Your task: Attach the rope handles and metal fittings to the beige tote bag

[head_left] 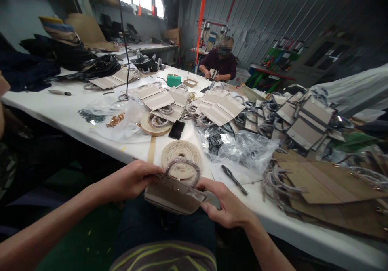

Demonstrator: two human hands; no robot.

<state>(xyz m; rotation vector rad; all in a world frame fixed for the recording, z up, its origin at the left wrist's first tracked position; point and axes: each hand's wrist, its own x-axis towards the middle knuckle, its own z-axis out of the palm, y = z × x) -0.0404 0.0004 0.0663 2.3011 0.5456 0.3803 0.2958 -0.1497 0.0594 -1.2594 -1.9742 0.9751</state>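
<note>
Between my two hands is a beige bag panel (pixel 174 196) with a plastic-wrapped curved handle (pixel 183 162) along its top edge. My left hand (pixel 133 179) pinches the panel's upper left corner, thumb and fingers closed. At the upper right corner my right hand (pixel 222 203) grips it the same way. Small shiny metal points show near the panel's top edge. Right behind the handle, a roll of cream tape (pixel 171 152) lies flat on the white table. The panel is over my lap at the table's edge.
A black phone (pixel 177 130), a dark punch-like tool (pixel 234 179) and clear plastic bags (pixel 242 146) lie nearby. Stacked handled panels (pixel 222 109) cover the middle; more panels (pixel 318 178) pile up at right. Across the table a person (pixel 220 61) handles a similar piece.
</note>
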